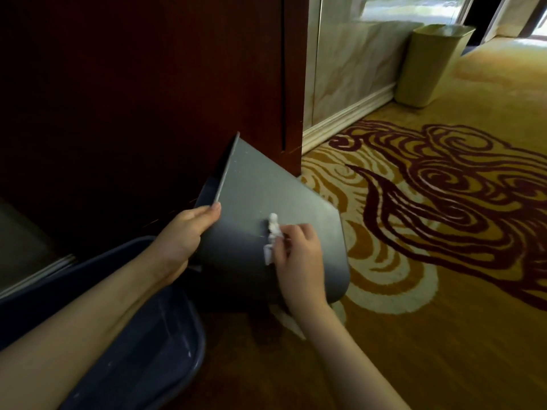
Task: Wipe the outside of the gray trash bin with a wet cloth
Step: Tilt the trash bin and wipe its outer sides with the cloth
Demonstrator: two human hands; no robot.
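Grip, left hand (189, 229): fingers clamped over the rim of the gray trash bin (266, 208), thumb outside, fingertips hidden inside the mouth. Purpose, as judged: to hold the bin tipped and steady so one flat side faces up for wiping.

Grip, right hand (299, 255): fingers closed on a bunched white cloth (273, 236), pressing it against the bin's upturned side, about midway between rim and base.

Gray trash bin: tilted on its side on the patterned carpet (444, 291), mouth turned left toward the dark wooden cabinet (148, 84), base toward the right. Contents: interior in shadow, cannot tell. Pale specks show near the rim, so wiping appears unfinished.

Dark blue basin (165, 344): on the floor under the left forearm, near the bin. Appears to hold a little water, probably for wetting the cloth; not certain.

Beige waste bin (429, 66): upright by the far wall, well apart. Contents not visible.
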